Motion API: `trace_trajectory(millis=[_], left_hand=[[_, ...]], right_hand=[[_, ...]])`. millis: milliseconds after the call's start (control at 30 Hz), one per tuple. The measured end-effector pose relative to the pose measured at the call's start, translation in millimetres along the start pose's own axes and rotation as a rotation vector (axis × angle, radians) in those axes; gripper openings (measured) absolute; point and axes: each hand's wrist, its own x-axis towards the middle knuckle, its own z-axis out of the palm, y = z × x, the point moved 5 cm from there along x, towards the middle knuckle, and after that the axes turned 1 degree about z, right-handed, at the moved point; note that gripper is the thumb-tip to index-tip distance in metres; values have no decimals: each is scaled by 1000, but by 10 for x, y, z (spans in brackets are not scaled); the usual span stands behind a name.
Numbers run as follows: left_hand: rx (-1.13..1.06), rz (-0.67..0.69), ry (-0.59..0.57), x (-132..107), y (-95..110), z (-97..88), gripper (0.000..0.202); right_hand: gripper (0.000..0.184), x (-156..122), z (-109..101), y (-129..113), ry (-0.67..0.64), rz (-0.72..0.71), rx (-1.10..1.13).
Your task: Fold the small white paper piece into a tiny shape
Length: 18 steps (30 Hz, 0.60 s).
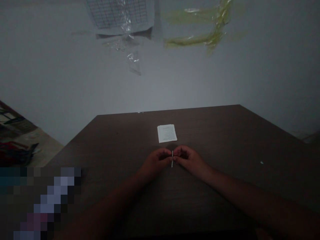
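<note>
Close together over the middle of the table, both my hands pinch a thin white strip (pixel 172 164). It looks like paper seen edge-on, though I cannot tell whether it is one sheet or folded. The fingertips of my left hand (pixel 155 162) press on its left face. On its right face are the fingertips of my right hand (pixel 192 160), the thumb nearest me. Just beyond the hands lies a small stack of white paper sheets (pixel 167 133) with printed text, flat on the table and slightly fanned.
The dark brown wooden table (pixel 210 126) reaches back to a pale wall (pixel 175 83). A white scrap (pixel 261 162) lies on the right side. Taped to the wall is a gridded sheet (pixel 117 15). A blurred-out patch (pixel 50 196) covers the lower left; red and dark items (pixel 15 151) stand beyond.
</note>
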Motion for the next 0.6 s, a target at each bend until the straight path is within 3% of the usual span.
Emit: trace_trajectory(millis=[600], left_hand=[[-56, 27, 24, 64, -111, -21, 20]], right_hand=[[37, 33, 18, 8, -22, -19, 11]])
